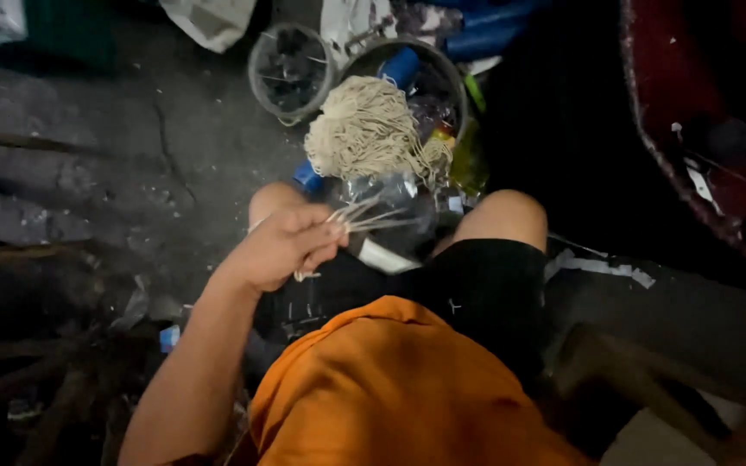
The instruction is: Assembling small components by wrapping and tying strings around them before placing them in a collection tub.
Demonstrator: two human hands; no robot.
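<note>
Cream strings (364,216) pinched in left hand (282,246) | right hand unseen | mop head (364,129) beside bucket (291,69) | risk: thin strands probably slip, scattering on floor (88,155).

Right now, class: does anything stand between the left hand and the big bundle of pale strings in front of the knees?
Nothing visible blocks it. The left hand already pinches a few thin strands, which point toward the bundle of pale strings. Between them lies only a clear plastic bag, low by the knees. The right hand is out of view.

Dim scene, light falling mainly at centre (edges sink into deep shadow), with soft motion blur throughout.
</note>
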